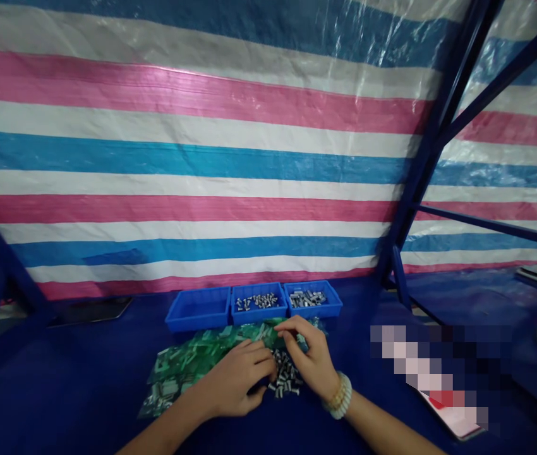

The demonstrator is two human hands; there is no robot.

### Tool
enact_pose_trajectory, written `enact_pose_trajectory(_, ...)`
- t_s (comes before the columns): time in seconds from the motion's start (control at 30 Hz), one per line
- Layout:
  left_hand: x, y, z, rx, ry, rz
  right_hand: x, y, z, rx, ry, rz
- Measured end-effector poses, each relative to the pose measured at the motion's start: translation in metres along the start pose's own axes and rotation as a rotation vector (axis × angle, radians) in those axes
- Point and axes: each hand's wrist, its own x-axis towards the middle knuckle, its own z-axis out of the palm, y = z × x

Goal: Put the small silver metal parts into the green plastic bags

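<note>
A pile of small shiny metal screw-like pieces and short cylinders lies on the blue table between my hands. My left hand rests at the pile's left side, its fingers bent over the edge and the thumb held apart. Over the pile's right side is my right hand, wearing a beaded bracelet; its thumb and forefinger come together, and anything between them is too small to make out. Under and beside my left hand spreads a clear and green plastic bag with pale pieces showing through.
Three blue trays stand in a row behind the bag: a left tray, a middle tray with small metal screw-like pieces, and a right tray with short metal cylinders. Dark blue frame posts rise behind. A phone lies at right.
</note>
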Motion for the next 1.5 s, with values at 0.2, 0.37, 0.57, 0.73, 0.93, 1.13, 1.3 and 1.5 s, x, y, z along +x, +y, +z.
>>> enact_pose_trajectory(0.2,0.0,0.0,0.002,-0.037,0.004,0.04,0.0,0.0,0.0,0.008,-0.012,-0.008)
enact_pose_trajectory(0.37,0.0,0.001,0.004,-0.022,0.003,0.031,-0.001,0.001,0.0,-0.005,-0.018,-0.008)
enact_pose_trajectory(0.57,0.001,-0.002,0.005,-0.069,0.047,0.013,0.0,0.0,0.0,-0.009,-0.029,-0.02)
enact_pose_trajectory(0.73,0.002,-0.008,0.001,-0.151,0.22,-0.105,-0.001,0.002,0.0,-0.062,-0.076,-0.059)
enact_pose_trajectory(0.93,0.002,-0.011,-0.006,-0.288,0.457,-0.252,-0.002,0.008,0.003,-0.084,-0.131,-0.066)
enact_pose_trajectory(1.13,0.003,-0.006,-0.009,-0.365,0.504,-0.222,0.0,0.005,0.001,-0.006,-0.186,-0.1)
enact_pose_trajectory(1.3,0.003,-0.002,-0.011,-0.413,0.495,-0.228,0.001,0.001,0.0,0.01,-0.191,-0.123)
enact_pose_trajectory(1.5,0.006,0.008,-0.009,-0.656,0.491,-0.23,0.001,-0.003,-0.002,-0.005,-0.172,-0.132)
